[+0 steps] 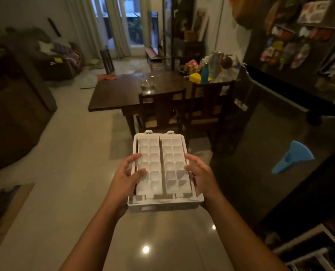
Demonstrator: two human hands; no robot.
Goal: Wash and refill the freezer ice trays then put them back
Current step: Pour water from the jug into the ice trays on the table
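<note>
Ice trays (168,159): long axis 6 to 12 o'clock; left grip (126,180) clamps 9 o'clock edge, right grip (201,173) 3 o'clock.

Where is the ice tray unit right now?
The ice tray unit is low at centre of the head view, held between the left hand and right hand above the floor, with the dining chairs beyond.

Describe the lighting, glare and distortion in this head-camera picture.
Head view: dim, warm indoor light; daylight glows at the far window; two bright glare spots on the glossy floor; wide-angle distortion bows the fridge at right; the white trays are sharpest, while the corners look soft.
</note>
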